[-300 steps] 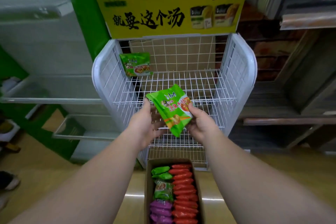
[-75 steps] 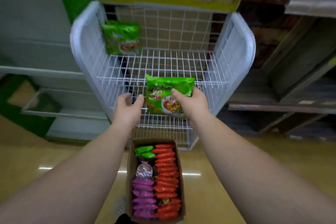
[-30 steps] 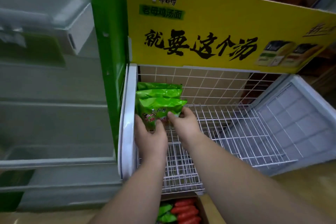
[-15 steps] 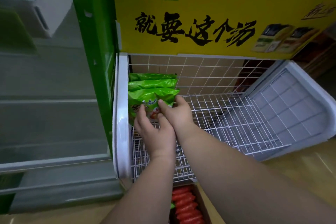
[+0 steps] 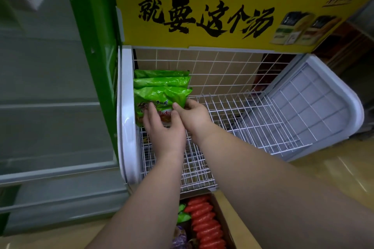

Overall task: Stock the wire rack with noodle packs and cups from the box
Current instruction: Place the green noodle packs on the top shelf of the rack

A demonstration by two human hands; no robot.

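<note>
White wire rack lay under both hands; left hand pressed, right hand pinched the glossy green noodle pack

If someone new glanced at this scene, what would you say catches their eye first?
Probably the big yellow sign with bold black characters across the top of the white wire rack. Next come the three green noodle packs standing at the rack's left end, where the left hand presses on the front pack and the right hand pinches its right edge. At the bottom, a cardboard box shows a row of red packs.
</note>
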